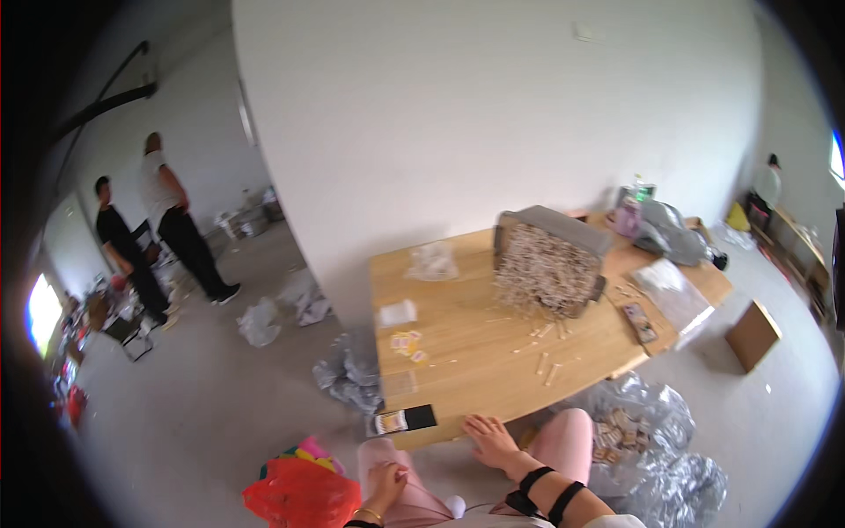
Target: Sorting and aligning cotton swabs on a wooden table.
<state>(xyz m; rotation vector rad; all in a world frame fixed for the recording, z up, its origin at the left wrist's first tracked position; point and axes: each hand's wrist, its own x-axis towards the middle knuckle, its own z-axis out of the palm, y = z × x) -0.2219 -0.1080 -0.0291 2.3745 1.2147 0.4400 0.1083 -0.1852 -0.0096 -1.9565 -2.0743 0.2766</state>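
Observation:
My right hand (491,443) lies flat with its fingers stretched out on the near edge of the wooden table (458,352). My left hand (385,486) rests curled over my left thigh; what it holds, if anything, cannot be made out. Close to both, at the table's near left corner, lies a small flat pack (393,422) beside a black card (421,416). Farther back, a grey tub (576,227) tipped on its side spills a heap of thin pale sticks (546,268), like cotton swabs. A few loose sticks (547,370) are scattered in front of it.
Yellow-and-white labels (406,344) and a clear bag (432,261) lie on the table's left; a phone-like object (639,323) lies right. A red bag (304,493) stands by my left leg. Plastic bags holding small packs (620,433) lie by my right. Two people (167,202) stand far left.

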